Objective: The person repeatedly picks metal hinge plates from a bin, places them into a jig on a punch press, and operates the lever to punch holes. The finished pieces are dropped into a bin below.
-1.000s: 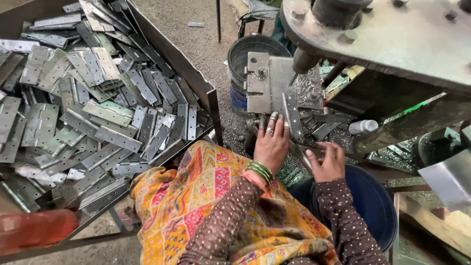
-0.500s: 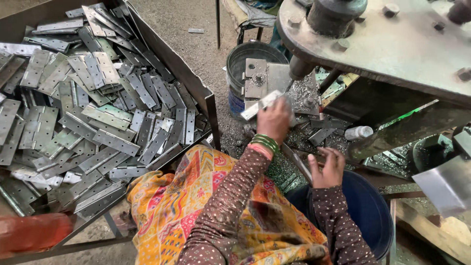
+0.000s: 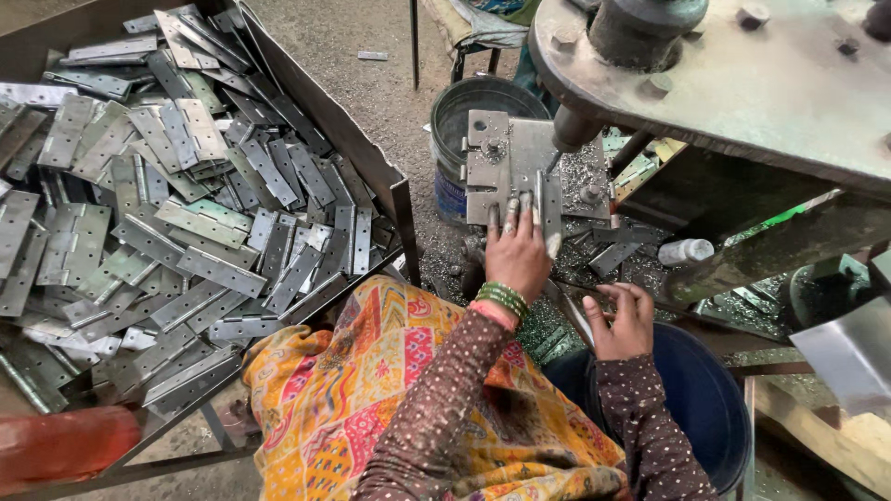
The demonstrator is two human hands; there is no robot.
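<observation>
Your tray point(image 3: 371, 167) on the left is a dark metal box, full with a loose heap of grey hinges point(image 3: 167, 213). Right of the tray, the plate point(image 3: 506, 167) lies flat under the press point(image 3: 742, 83). Metal chips point(image 3: 585, 181) cover the surface around it.

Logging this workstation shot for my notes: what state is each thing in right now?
left hand: fingers flat on the metal plate
metal plate: lying flat under the press
right hand: raised, fingers curled, holding nothing visible
hinge plates: heaped loose in the tray
tray: nearly full
grey bucket: upright, contents not visible
blue tub: upright, open
</observation>
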